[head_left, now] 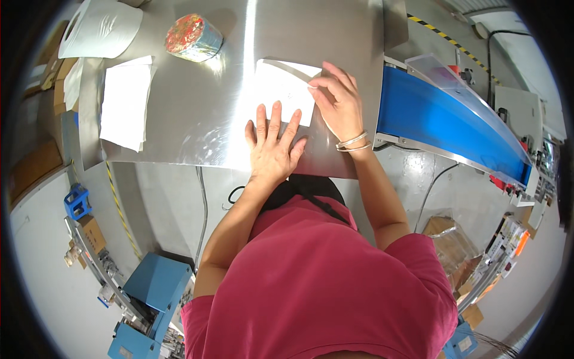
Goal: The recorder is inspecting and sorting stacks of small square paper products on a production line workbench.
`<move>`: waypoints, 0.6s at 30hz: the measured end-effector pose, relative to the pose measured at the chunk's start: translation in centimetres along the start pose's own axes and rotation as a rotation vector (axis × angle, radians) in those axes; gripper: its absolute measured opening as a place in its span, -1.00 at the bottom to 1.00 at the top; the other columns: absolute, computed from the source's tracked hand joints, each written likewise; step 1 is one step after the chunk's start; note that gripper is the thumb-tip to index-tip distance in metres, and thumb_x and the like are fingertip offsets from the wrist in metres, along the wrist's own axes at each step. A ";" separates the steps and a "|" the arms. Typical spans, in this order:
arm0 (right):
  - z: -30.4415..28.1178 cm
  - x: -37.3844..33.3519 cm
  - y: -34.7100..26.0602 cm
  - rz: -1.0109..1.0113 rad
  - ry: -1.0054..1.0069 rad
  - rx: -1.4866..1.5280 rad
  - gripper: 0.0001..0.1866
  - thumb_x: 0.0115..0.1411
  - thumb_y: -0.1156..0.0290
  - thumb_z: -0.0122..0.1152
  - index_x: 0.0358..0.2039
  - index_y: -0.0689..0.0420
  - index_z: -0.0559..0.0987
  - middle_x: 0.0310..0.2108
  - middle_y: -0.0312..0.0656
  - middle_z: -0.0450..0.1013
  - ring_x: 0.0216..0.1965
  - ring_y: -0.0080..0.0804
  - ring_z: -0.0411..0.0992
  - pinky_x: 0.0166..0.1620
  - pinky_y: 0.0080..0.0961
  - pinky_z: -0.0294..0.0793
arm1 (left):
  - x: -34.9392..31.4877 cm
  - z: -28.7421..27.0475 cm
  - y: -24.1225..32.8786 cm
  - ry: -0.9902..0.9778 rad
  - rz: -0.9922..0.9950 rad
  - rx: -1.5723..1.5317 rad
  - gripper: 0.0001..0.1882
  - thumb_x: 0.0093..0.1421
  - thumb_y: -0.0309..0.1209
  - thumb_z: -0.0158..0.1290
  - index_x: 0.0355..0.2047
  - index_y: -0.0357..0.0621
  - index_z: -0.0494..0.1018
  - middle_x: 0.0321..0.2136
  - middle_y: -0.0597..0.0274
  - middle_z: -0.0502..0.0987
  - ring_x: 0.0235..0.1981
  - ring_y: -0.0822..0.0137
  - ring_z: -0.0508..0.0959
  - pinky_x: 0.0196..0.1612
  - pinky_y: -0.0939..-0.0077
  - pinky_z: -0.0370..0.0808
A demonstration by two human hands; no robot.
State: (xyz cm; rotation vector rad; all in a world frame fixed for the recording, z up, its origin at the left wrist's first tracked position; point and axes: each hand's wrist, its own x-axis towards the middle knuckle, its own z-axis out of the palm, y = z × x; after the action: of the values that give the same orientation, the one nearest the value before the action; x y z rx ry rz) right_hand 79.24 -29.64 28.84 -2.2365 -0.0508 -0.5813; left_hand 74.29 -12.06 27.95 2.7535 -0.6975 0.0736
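Note:
A white sheet of paper (pixel 281 90) lies near the front edge of the metal table (pixel 197 113), with its far right corner lifted. My left hand (pixel 274 143) rests flat on its near part, fingers spread. At the right side my right hand (pixel 339 102), with bangles at the wrist, pinches the paper's raised corner between thumb and fingertips. Glare washes out part of the sheet, and any print on it cannot be made out.
To the left lies a stack of white paper (pixel 127 105); behind it is a large white roll (pixel 101 29). A round patterned tin (pixel 194 37) stands at the back. A blue conveyor belt (pixel 442 119) with a clear guard (pixel 460 90) adjoins the table's right edge.

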 end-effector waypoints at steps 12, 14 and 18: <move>-0.4 -0.3 -1.2 0.121 -0.059 0.127 -0.89 0.05 0.44 0.27 -0.39 0.16 0.58 -0.28 -0.20 0.53 -0.34 -0.43 0.48 -0.23 -0.55 0.45 | 0.0 0.0 0.0 0.009 0.005 0.024 -0.41 0.13 -0.04 0.01 0.18 0.27 0.24 0.27 0.11 0.03 0.28 -0.03 -0.02 0.14 -0.13 0.01; -0.8 -0.5 -1.9 0.286 -0.203 0.309 -0.85 0.14 0.37 0.21 -0.31 0.16 0.57 -0.42 -0.23 0.54 -0.49 -0.64 0.44 -0.39 -0.70 0.42 | 0.0 0.0 0.0 0.011 0.008 0.027 -0.42 0.13 -0.04 0.00 0.18 0.26 0.24 0.27 0.10 0.03 0.28 -0.03 -0.01 0.14 -0.13 0.01; 0.4 0.3 -0.9 0.703 -0.210 0.558 -0.69 0.14 0.28 0.17 -0.12 0.08 0.49 -0.52 -0.19 0.52 -0.57 -0.44 0.49 -0.43 -0.57 0.45 | 0.1 -0.1 0.2 0.008 0.002 0.025 -0.42 0.14 -0.04 0.00 0.19 0.26 0.23 0.27 0.10 0.04 0.28 -0.04 -0.01 0.15 -0.13 0.00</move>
State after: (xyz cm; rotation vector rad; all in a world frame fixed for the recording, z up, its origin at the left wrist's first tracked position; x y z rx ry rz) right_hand 79.49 -28.78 29.32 -1.6066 0.4037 0.0577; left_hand 74.30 -12.20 28.10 2.7752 -0.7019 0.0944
